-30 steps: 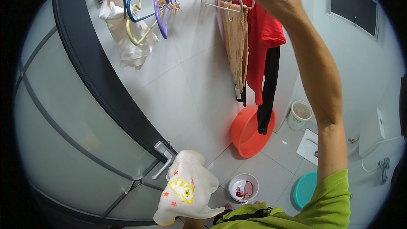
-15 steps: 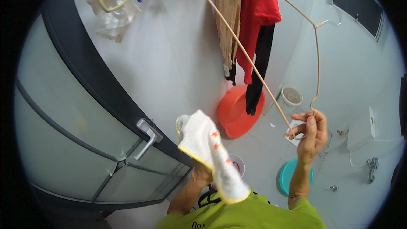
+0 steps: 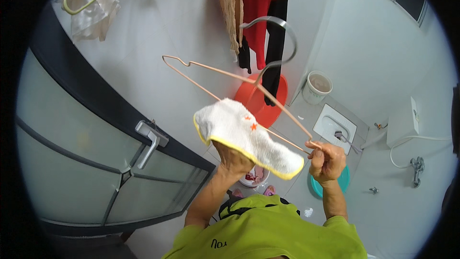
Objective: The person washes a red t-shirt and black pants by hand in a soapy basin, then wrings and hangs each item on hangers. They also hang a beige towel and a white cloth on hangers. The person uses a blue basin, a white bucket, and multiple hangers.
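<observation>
My right hand [image 3: 328, 160] pinches one lower corner of a thin copper-coloured clothes hanger [image 3: 223, 73]. The hanger tilts up to the left, its silver hook pointing upward and away. A small white towel [image 3: 239, 129] with yellow edging and orange star marks is in my left hand [image 3: 232, 158], which is closed under it with its fingers mostly hidden by the cloth. The towel lies against the hanger's lower bar and covers the bar's middle. Whether the cloth is folded over the bar, I cannot tell.
At left is a frosted-glass door [image 3: 76, 177] with a metal handle [image 3: 152, 144]. Red clothing [image 3: 261, 14] and black clothing hang ahead, above an orange basin [image 3: 249, 98]. Beyond are a white bucket [image 3: 317, 88], a squat toilet [image 3: 330, 124], a teal basin [image 3: 342, 184] and a wall tap [image 3: 417, 170].
The hanger has come down and turned, so its hook now shows in front of the hanging clothes. My left hand has raised the towel rightward against the hanger's lower bar.
</observation>
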Action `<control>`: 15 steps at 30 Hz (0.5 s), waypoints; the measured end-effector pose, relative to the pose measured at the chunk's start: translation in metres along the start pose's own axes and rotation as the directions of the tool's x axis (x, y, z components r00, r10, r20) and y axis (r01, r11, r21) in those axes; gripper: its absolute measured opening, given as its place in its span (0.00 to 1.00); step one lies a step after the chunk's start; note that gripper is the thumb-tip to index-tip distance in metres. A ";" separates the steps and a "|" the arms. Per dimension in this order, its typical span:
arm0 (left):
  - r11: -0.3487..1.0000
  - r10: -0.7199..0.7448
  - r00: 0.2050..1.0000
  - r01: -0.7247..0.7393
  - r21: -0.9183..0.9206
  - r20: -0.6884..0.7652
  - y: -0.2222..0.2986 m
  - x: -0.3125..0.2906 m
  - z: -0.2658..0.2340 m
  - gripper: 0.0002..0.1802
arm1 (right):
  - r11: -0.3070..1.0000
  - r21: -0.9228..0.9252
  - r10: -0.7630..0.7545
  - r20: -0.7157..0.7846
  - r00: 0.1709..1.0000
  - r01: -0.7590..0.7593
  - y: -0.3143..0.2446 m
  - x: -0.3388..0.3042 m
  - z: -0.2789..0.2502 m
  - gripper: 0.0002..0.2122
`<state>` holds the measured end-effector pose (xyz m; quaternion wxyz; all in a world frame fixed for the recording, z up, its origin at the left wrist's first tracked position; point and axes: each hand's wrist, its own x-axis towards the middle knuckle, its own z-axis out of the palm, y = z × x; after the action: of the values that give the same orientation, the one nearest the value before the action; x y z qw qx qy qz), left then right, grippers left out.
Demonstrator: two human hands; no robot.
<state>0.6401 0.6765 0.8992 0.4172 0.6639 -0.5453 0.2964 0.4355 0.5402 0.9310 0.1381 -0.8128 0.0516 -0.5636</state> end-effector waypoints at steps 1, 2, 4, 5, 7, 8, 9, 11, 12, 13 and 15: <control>0.999 0.037 0.998 -0.035 0.031 -0.058 0.001 0.005 0.001 0.41 | 0.997 -0.013 -0.070 -0.003 0.998 0.070 -0.001 -0.002 -0.001 0.07; 0.997 0.053 0.992 -0.047 0.053 -0.116 0.002 0.011 0.003 0.43 | 0.996 0.034 -0.090 0.044 0.995 0.089 -0.001 -0.002 0.000 0.06; 0.984 0.126 0.984 -0.108 0.140 -0.123 0.003 0.020 0.003 0.44 | 0.983 0.134 -0.139 0.079 0.987 0.128 -0.001 -0.002 0.000 0.06; 0.986 0.123 0.986 -0.109 0.130 -0.112 0.003 0.024 0.004 0.45 | 0.968 0.225 -0.131 0.074 0.989 0.111 -0.001 -0.001 0.002 0.07; 0.989 0.102 0.994 -0.096 0.111 -0.050 0.004 0.031 0.003 0.44 | 0.938 0.344 -0.051 0.059 0.997 0.028 0.000 0.001 0.005 0.07; 0.986 0.136 0.989 -0.128 0.109 -0.061 0.004 0.033 0.003 0.44 | 0.909 0.412 0.020 0.091 0.996 -0.056 0.000 0.002 0.006 0.07; 0.986 0.142 0.989 -0.138 0.097 -0.042 0.004 0.034 0.003 0.44 | 0.895 0.439 0.060 0.058 0.996 -0.080 -0.001 0.003 0.006 0.08; 0.965 0.228 0.973 -0.223 0.137 -0.020 0.004 0.036 0.003 0.44 | 0.827 0.549 0.124 0.033 0.992 -0.122 -0.003 0.004 0.004 0.09; 0.945 0.282 0.958 -0.269 0.188 -0.045 0.004 0.037 0.004 0.45 | 0.769 0.623 0.161 0.029 0.987 -0.144 -0.005 0.004 0.002 0.10; 0.931 0.311 0.949 -0.293 0.218 -0.055 0.004 0.038 0.005 0.45 | 0.770 0.621 0.127 0.077 0.989 -0.147 -0.006 0.004 0.000 0.10; 0.942 0.292 0.945 -0.258 0.213 -0.149 0.004 0.039 0.006 0.45 | 0.881 0.454 0.022 0.241 0.970 -0.132 -0.006 0.001 -0.002 0.09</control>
<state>0.6450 0.6520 0.9300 0.3531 0.5885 -0.5627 0.4608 0.4334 0.5454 0.9346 0.3570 -0.8123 -0.0693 -0.4561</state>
